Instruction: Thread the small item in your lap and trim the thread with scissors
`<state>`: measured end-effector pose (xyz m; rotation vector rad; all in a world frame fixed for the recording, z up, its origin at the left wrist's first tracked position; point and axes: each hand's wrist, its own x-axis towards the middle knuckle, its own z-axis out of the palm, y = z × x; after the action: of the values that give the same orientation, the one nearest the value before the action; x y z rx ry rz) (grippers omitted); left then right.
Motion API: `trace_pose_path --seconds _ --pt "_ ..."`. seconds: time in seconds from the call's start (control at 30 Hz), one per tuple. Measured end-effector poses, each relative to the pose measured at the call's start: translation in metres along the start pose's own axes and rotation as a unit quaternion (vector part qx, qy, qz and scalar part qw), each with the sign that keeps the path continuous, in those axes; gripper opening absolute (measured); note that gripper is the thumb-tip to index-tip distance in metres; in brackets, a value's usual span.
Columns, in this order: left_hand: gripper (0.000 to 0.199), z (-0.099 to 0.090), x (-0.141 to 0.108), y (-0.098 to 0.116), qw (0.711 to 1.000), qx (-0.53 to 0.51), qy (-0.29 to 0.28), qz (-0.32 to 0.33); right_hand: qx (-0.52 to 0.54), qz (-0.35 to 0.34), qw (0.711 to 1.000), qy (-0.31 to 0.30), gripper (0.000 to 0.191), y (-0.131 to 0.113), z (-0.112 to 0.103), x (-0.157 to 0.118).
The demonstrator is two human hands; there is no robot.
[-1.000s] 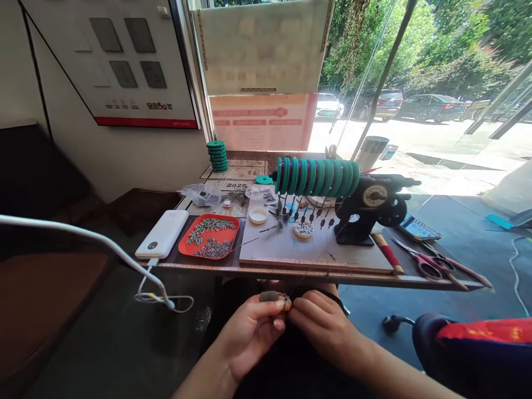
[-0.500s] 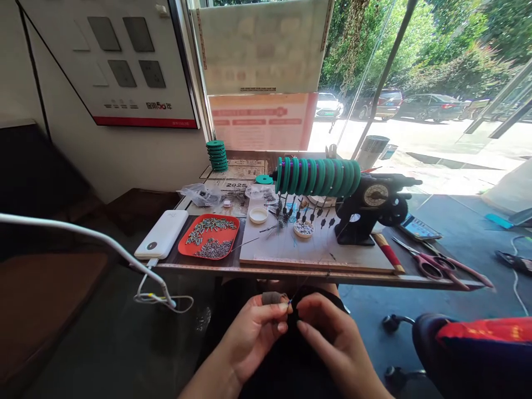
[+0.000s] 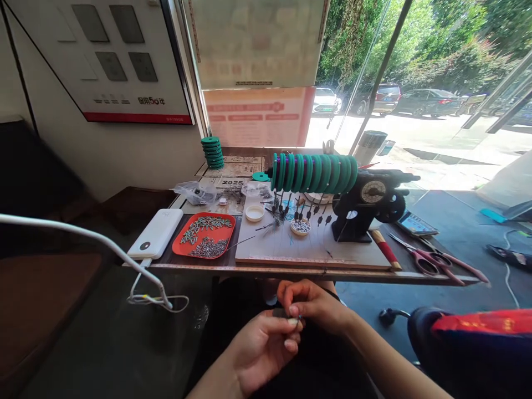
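Over my lap, below the table edge, my left hand (image 3: pixel 264 341) is closed, thumb against forefinger. A tiny bluish piece shows at its fingertips, too small to name. A grey wrap circles one of its fingers, now partly covered. My right hand (image 3: pixel 318 305) lies across the left fingertips, its thumb and fingers pinched together; what they hold, if anything, is hidden. Above the hands, on the table, a row of green foam spools (image 3: pixel 313 173) sits on the shaft of a black hand-cranked winder (image 3: pixel 353 224). Small dark weights hang on lines beneath the spools.
An orange-red tray (image 3: pixel 177 246) of small metal parts stands left of a pale board (image 3: pixel 282 252). A white power bank (image 3: pixel 155 233) with a cable is further left. On the right lie scissors (image 3: pixel 428 263) and a phone (image 3: pixel 418 223). More green spools (image 3: pixel 213 152) are stacked behind.
My right hand has moved left and forward from beside my left hand to over its fingertips, and its fingers have closed. The whole view has shifted slightly.
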<state>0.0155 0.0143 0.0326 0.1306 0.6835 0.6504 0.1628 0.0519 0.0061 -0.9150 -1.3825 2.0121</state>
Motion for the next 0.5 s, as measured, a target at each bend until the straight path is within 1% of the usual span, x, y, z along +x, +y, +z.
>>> trace_pose_path --seconds 0.07,0.13,0.23,0.33,0.43,0.47,0.5 --pt "0.009 -0.002 0.002 -0.001 1.000 0.001 0.021 0.009 -0.022 0.020 0.999 -0.016 0.038 -0.007 0.000 0.003" --pt "0.009 -0.004 0.004 -0.002 0.998 0.011 0.052 0.027 -0.045 0.038 0.998 -0.007 0.038 -0.013 0.001 0.005" --pt "0.011 -0.007 0.006 -0.003 0.991 0.056 0.105 0.068 -0.074 0.058 0.994 0.057 0.038 -0.015 0.005 0.001" --pt "0.010 -0.007 0.008 -0.004 0.975 0.142 0.125 0.118 -0.091 0.082 0.985 0.123 0.040 -0.008 0.013 -0.012" --pt "0.012 -0.003 0.009 -0.005 0.949 0.233 0.126 0.170 -0.105 0.110 0.976 0.156 0.043 0.007 0.023 -0.030" --pt "0.013 -0.002 0.009 -0.006 0.931 0.276 0.134 0.198 -0.138 0.101 0.969 0.177 0.042 0.014 0.026 -0.035" --pt "0.012 -0.001 0.008 -0.007 0.904 0.331 0.145 0.230 -0.191 0.073 0.957 0.207 0.039 0.021 0.029 -0.040"
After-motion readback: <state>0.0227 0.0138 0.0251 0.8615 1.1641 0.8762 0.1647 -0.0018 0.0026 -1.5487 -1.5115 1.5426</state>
